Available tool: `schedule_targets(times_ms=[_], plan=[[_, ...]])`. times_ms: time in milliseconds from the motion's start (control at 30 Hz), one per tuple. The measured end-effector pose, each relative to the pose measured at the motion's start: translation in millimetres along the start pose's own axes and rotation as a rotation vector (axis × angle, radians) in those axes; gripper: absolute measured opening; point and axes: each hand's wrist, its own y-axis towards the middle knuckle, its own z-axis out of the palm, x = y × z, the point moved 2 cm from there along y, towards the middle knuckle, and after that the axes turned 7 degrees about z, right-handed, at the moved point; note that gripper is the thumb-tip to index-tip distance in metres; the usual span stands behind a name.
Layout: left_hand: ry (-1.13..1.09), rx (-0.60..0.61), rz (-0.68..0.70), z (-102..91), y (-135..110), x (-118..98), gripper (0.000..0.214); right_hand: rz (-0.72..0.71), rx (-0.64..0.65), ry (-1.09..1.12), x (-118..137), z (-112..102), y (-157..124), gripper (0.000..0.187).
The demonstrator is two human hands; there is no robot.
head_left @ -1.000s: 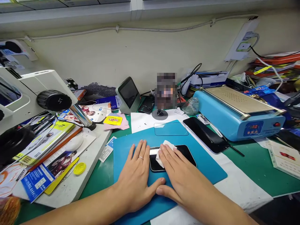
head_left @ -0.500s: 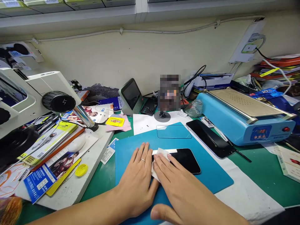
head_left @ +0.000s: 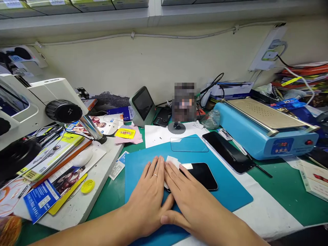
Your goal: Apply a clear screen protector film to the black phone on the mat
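We see the phone (head_left: 205, 176) lying flat, dark face up, on the blue mat (head_left: 230, 196), its left end hidden beneath our hands. Our right hand (head_left: 188, 196) lies palm down over it, fingers nearly straight and close together, resting on a white wipe (head_left: 173, 160) rather than curled around it; whether any fingertip pinches the wipe, we cannot tell. Our left hand (head_left: 151, 196) is flat beside it, fingers extended and almost closed up to one another, with nothing visible in its grasp. It covers the area by the phone's left end, and we cannot tell how firmly it touches the edge.

We judge the phone to be stiff, fairly light and smooth enough to slide on the mat if pushed from one side. Its glass face probably chips or cracks under a knock, so the long side edges are the best place to hold it, with fingers kept off the face. The wipe looks thin, soft and easily crumpled; flat fingertips suit it. Just beyond the phone, a clear sheet (head_left: 189, 145) with a dark border lies on the mat, and we expect it to be best lifted by its rim.
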Motion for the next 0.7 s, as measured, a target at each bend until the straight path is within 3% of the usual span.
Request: schedule_targets(times_ms=[233,400,567,700], plan=[[-0.023,-0.011,0.051,-1.1,-1.5,-1.2,0.085,-0.018,0.002,0.021,4.6,-9.3,-6.0,0.088],[-0.030,-0.014,0.048,-4.0,0.9,-2.5,0.084,0.021,-0.063,-0.026,2.6,0.0,-0.7,0.085],[-0.043,0.010,0.071,-3.4,-1.0,-2.1,0.095,-0.001,-0.073,0.000,9.0,7.3,-9.5,0.097],[-0.040,0.005,0.070,-3.4,-1.3,-2.1,0.093,-0.023,-0.027,0.004,8.4,0.0,-9.4,0.082]])
